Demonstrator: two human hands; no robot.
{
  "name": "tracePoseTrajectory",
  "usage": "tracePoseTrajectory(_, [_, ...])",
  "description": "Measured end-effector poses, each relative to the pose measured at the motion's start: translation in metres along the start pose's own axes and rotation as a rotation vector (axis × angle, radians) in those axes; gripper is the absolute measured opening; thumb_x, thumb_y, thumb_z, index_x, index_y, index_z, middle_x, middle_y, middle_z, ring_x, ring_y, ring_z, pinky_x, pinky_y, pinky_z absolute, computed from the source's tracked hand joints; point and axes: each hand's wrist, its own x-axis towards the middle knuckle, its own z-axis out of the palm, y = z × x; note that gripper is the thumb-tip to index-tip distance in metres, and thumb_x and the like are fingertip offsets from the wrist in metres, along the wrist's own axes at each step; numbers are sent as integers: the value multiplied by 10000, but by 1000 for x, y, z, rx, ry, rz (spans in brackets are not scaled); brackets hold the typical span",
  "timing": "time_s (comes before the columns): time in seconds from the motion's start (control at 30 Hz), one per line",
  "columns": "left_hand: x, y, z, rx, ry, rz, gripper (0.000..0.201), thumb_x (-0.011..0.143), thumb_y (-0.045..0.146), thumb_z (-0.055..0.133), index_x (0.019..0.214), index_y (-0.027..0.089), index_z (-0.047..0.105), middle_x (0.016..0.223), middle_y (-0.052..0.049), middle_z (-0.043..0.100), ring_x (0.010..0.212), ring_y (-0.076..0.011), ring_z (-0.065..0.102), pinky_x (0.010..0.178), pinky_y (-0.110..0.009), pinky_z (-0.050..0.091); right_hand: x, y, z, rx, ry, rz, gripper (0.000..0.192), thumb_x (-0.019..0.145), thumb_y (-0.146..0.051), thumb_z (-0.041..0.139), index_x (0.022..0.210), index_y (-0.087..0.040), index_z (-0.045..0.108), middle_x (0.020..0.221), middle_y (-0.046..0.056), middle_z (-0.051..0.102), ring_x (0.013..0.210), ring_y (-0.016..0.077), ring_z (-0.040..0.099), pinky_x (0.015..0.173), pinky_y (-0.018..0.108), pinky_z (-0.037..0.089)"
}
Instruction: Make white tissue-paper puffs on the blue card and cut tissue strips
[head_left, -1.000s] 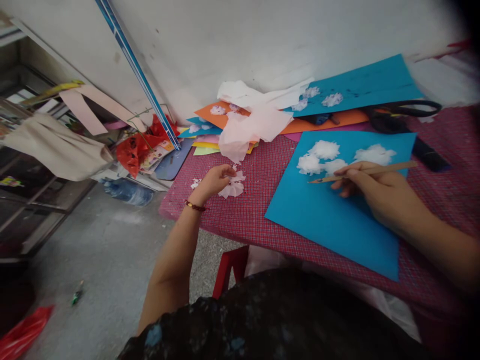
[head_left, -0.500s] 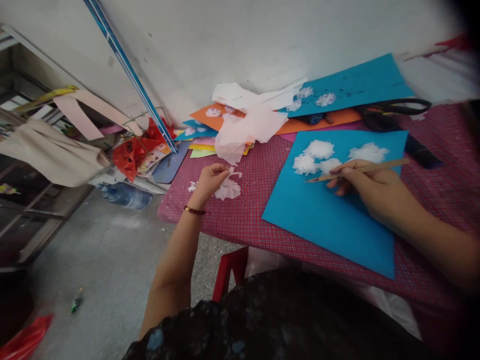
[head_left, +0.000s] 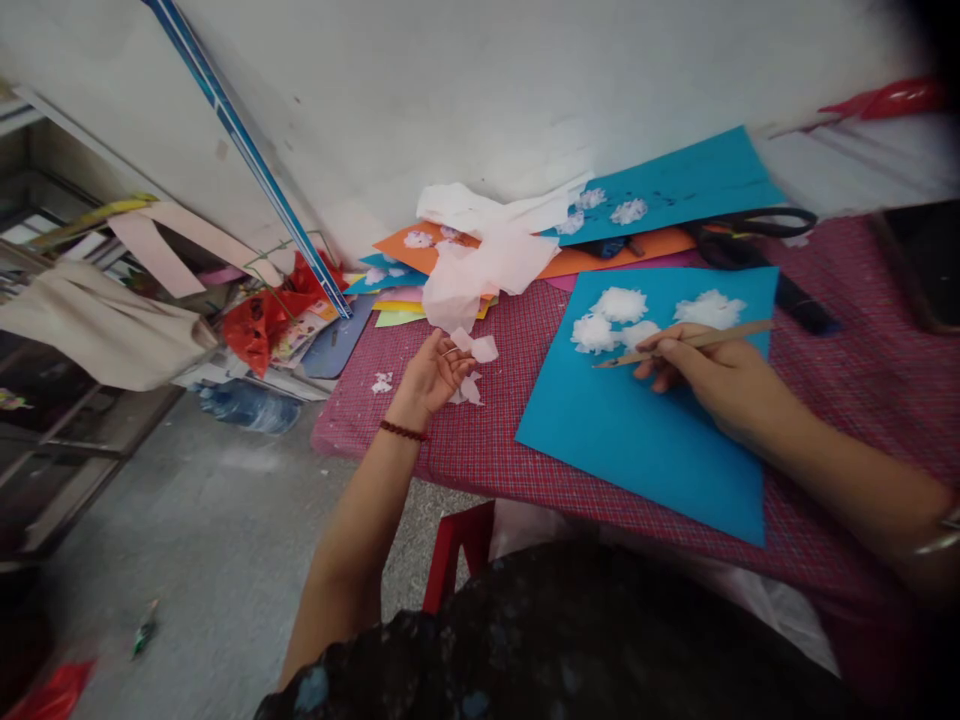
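Note:
My left hand [head_left: 435, 372] is turned palm up over the table, its fingers curled and pinching a small piece of white tissue paper [head_left: 484, 348]. Beneath its fingertips lie more tissue pieces [head_left: 470, 390] on the cloth. My right hand [head_left: 701, 372] grips a wooden pencil [head_left: 724, 334], its dark tip pointing left above the blue sheet of card [head_left: 637, 440]. Fluffy white tissue clusters [head_left: 621, 305] sit on the upper part of that card, one of them [head_left: 711, 309] just behind my right hand.
Against the wall lie crumpled tissue paper [head_left: 495, 262], another blue card [head_left: 675, 180] with white clusters, orange sheets and black-handled scissors [head_left: 765, 222]. Red checked cloth [head_left: 450, 440] covers the table. A red stool [head_left: 454, 545] stands at its front edge; left are shelves and a plastic bottle [head_left: 244, 405].
My left hand has turned palm up and lifted a tissue piece off the small pile. My right hand keeps the pencil over the card. The view has shifted slightly.

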Motion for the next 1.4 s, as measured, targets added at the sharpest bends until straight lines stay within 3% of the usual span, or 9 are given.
tracePoseTrajectory(0.23, [3,0,-7,352,78,215,130,803,252,667,736,183,580,710,-22,663,627,-102,621,639,-233,549,1,-1,-1,-17,15,-13,231,917,-368,517,914,-173,642,785,47,690,594,136,590,628,317,482])
tracePoseTrajectory(0.37, [-9,13,-3,752,186,521,152,787,260,644,665,196,579,843,-66,662,882,-207,632,828,-384,545,5,-2,-4,-13,70,-46,170,901,-332,506,856,-213,620,723,23,687,565,144,588,595,317,490])
tracePoseTrajectory(0.43, [-18,19,10,1116,260,903,133,780,229,649,663,196,595,1066,-107,651,1108,-277,569,986,-476,465,7,-2,-5,-25,83,-43,163,906,-324,494,828,-229,600,710,22,684,566,151,596,591,320,506])
tracePoseTrajectory(0.53, [-26,18,42,1338,78,1150,143,839,226,595,699,201,607,1042,-101,651,1045,-260,575,962,-455,444,10,-2,-5,-55,83,-50,182,923,-335,477,830,-226,589,720,28,692,573,151,609,596,318,521])
tracePoseTrajectory(0.67, [-16,8,85,1328,-505,827,229,873,260,562,661,191,610,630,-5,568,611,-132,504,607,-292,400,12,0,-3,-73,61,-52,193,932,-346,490,881,-205,612,772,35,720,576,136,614,613,305,516])
tracePoseTrajectory(0.8, [7,0,105,1262,-721,578,180,820,251,604,687,163,687,584,12,579,557,-98,467,539,-256,344,15,1,-3,3,91,-40,180,927,-340,525,922,-200,637,808,46,740,586,140,625,615,307,514])
tracePoseTrajectory(1.03, [29,-25,108,1097,-695,484,114,758,192,633,865,177,669,625,26,606,545,-91,532,529,-234,401,15,1,-2,49,103,-29,166,936,-305,535,939,-183,648,844,58,751,572,126,619,583,298,499])
tracePoseTrajectory(1.23, [38,-47,115,1097,-538,712,94,774,194,638,682,175,640,674,5,640,617,-97,537,585,-244,394,14,3,-3,60,119,-34,156,937,-264,526,933,-178,656,807,45,741,571,121,619,603,299,500])
tracePoseTrajectory(1.4, [42,-54,119,1044,-460,744,94,766,158,631,674,175,626,669,6,651,604,-96,534,590,-237,403,7,-2,-3,116,206,-124,113,918,-253,519,849,-215,600,732,17,701,549,125,603,563,293,498])
